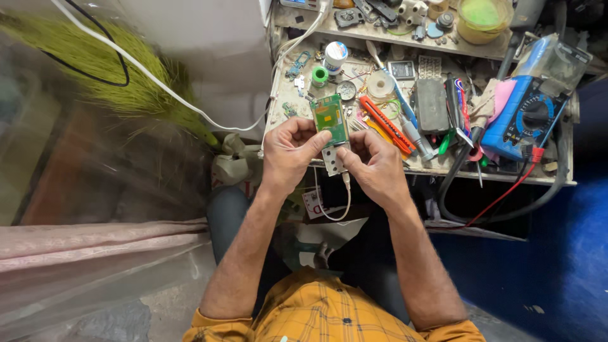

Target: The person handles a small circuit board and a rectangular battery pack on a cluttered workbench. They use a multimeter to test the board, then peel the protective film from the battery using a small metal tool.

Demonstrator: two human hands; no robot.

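Note:
Both hands hold a small green circuit board (330, 118) with a silver-white metal part (333, 159) at its lower end, just in front of the workbench edge. My left hand (288, 152) grips the board's left side, thumb laid across its face. My right hand (375, 166) pinches the lower right of the board and the metal part. A white cable (335, 212) is plugged in below and loops down between my wrists.
The cluttered workbench (557, 182) carries a blue multimeter (529, 120) with red lead, an orange utility knife (386, 125), screwdrivers, solder wire spool (382, 85), a dark block (432, 104) and small parts. A green broom (107, 69) and plastic sheeting lie to the left.

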